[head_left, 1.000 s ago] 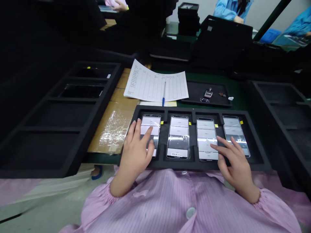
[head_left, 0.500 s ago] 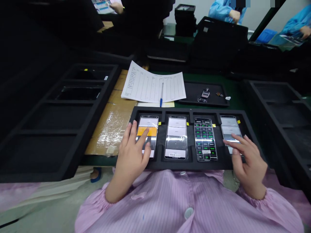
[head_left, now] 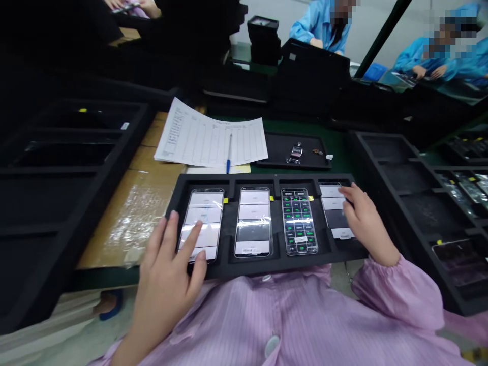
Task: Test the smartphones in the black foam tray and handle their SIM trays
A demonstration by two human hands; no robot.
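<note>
1. Resting with fingers spread, the left hand touches the leftmost white-screened phone in the black foam tray.
2. Right hand, fingers loosely apart, covers the rightmost phone.
3. Printed paper sheet lies farther back.

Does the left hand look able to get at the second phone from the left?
Probably yes: the left hand rests on the leftmost phone, and the second phone lies uncovered in the neighbouring slot.
</note>
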